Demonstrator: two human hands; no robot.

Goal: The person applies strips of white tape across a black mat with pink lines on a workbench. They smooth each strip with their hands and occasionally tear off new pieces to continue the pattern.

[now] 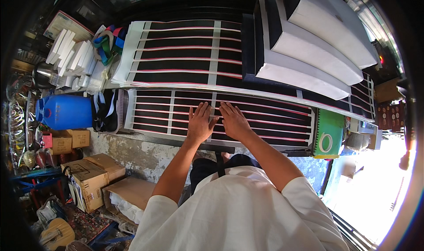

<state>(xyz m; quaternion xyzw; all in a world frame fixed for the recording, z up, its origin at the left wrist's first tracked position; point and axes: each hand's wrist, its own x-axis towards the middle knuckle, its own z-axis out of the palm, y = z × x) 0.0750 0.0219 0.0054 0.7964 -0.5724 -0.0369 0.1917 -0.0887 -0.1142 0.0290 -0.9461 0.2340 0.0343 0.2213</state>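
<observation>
My left hand [199, 125] lies palm down, thumb apart, on a sheet of black strips [154, 114] divided by white and red lines. Beside it, my right hand [234, 123] rests flat on the same sheet, fingers pointing away from me. Neither hand grasps anything. Pale translucent tape [170, 111] crosses the strips, and another tape band runs between my hands, partly covered by them. Just beyond, on a higher level, is a stack of similar striped sheets [179, 65], with pale sheet edges showing at its left side.
Large white boxes [298, 75] sit on the upper stack's right part. A blue plastic jerrycan [68, 111] and a basket with black straps [105, 110] stand left. Rightward are a green spiral-bound pad [336, 126] and a tape roll [325, 142]. Cardboard boxes [96, 171] lie lower left.
</observation>
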